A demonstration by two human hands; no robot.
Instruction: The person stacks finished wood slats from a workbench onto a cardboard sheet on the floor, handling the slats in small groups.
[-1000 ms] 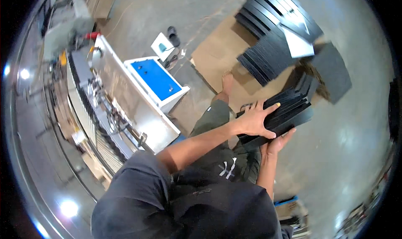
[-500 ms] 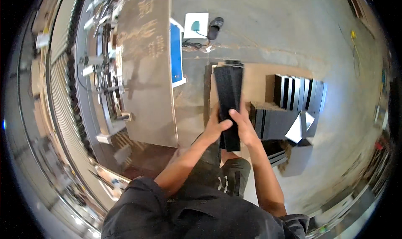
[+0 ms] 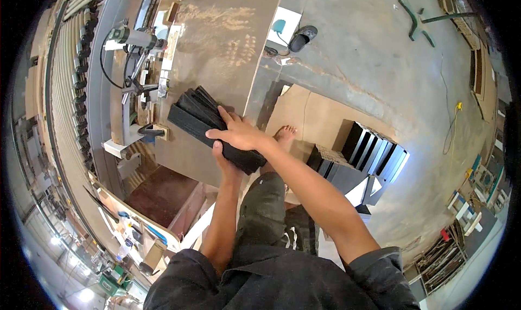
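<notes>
A bundle of flat black strips (image 3: pixel 203 120) is held between my two hands over the brown board-topped workbench (image 3: pixel 209 55). Its far-left end fans out a little into separate strips; the near end reaches toward my knee. My right hand (image 3: pixel 240 132) lies across the top and far side, thumb and fingers gripping the bundle. From the near side my left hand (image 3: pixel 229 168) closes round it, thumb on top, its other fingers hidden beneath. What exactly the strips are made of I cannot tell.
Stacked black panels (image 3: pixel 374 147) stand on a cardboard sheet (image 3: pixel 304 106) at my right. A dark clog (image 3: pixel 303 38) lies on the floor beyond the bench. On the bench's left side sits a machine with a cylindrical motor (image 3: pixel 133 37). Green metal pieces (image 3: pixel 408 19) lie far right.
Both hands have swung left with the black bundle, from above the floor to over the workbench. The bundle now slants left, its strips spread at the far end. My view has turned too.
</notes>
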